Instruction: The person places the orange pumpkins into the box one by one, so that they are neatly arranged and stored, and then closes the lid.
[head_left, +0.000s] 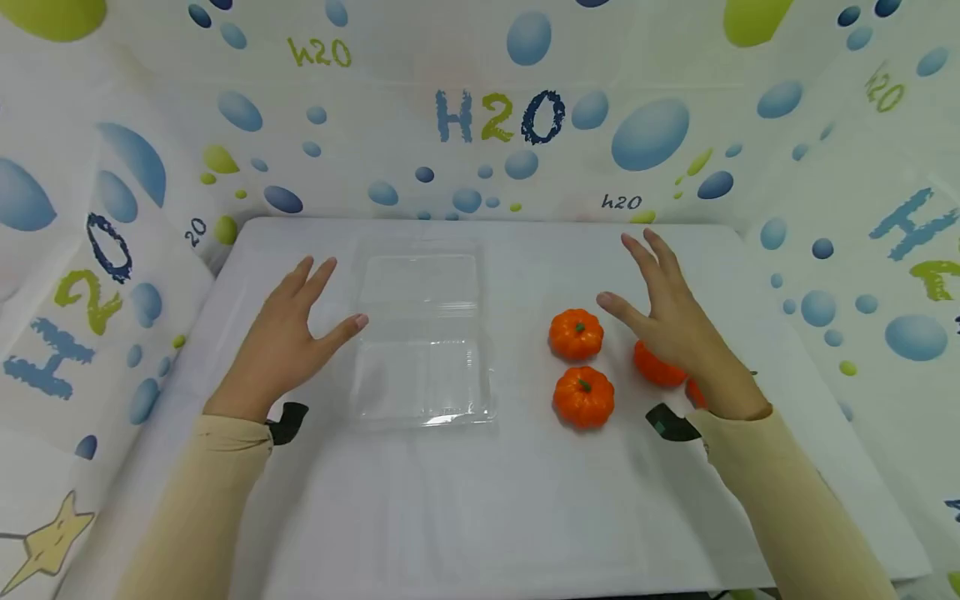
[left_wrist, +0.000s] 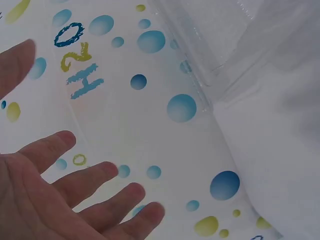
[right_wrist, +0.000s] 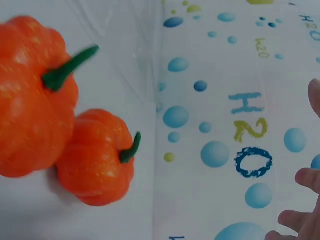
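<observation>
My left hand is raised over the left part of the table, fingers spread and holding nothing. To its right lies a clear plastic clamshell box, unfolded flat with two shallow halves. My right hand hovers at the right, fingers apart, nothing in its grasp. Left of it sit two small orange pumpkins, the farther one and the nearer one, both with green stems. Beneath the right hand and wrist, more orange pumpkins are partly hidden. The right wrist view shows two pumpkins close up.
A white cloth covers the table. Behind and on both sides hangs a white curtain printed with blue and green drops and H2O lettering. Dark straps show at both wrists.
</observation>
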